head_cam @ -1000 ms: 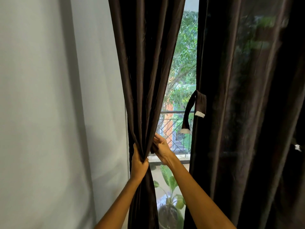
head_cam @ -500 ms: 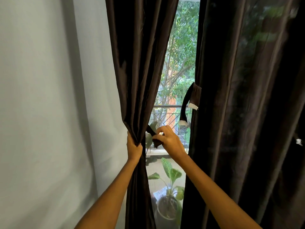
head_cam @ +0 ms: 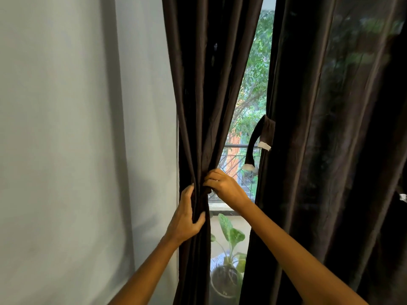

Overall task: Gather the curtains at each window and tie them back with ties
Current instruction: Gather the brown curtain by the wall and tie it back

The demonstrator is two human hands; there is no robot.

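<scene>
While the left hand (head_cam: 187, 219) gripped the gathered dark curtain (head_cam: 204, 106) beside the wall (head_cam: 66, 128), the right hand (head_cam: 224, 186) pinched its folds. Soft, limp fabric would likely slip; grasp the bunched waist.

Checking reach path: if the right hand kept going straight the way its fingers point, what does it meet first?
The right hand points left, its fingers already on the gathered left curtain. Going on, it would likely press into that bunch, towards the left hand.

dim interior, bright backlit window gap (head_cam: 248, 102)
</scene>
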